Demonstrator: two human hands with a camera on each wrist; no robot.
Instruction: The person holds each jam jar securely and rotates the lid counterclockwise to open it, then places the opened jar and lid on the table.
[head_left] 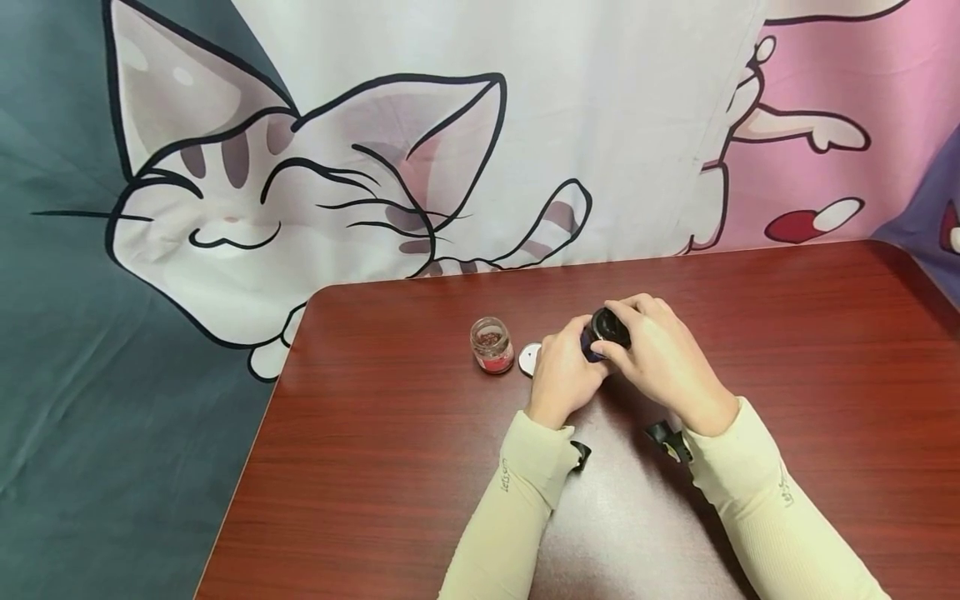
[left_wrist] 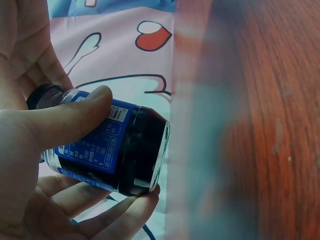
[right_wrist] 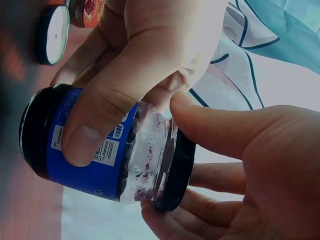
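Observation:
My left hand (head_left: pixel 562 367) grips the body of a glass jar (left_wrist: pixel 142 150) with a blue label and dark contents. In the right wrist view, the left thumb lies across the label beside the barcode. Around the jar's black lid (right_wrist: pixel 177 175) are the thumb and fingers of my right hand (head_left: pixel 667 358). The lid sits on the jar's mouth; how tight it is cannot be seen. Bits of the contents cling inside the clear glass neck. The jar is held above the table.
A lidless glass jar (head_left: pixel 492 346) with a red label and reddish-brown contents stands left of my hands. Beside it lies a loose lid (right_wrist: pixel 55 35), white inside with a dark rim. The brown table (head_left: pixel 375 467) ends at a printed cat curtain (head_left: pixel 637 125).

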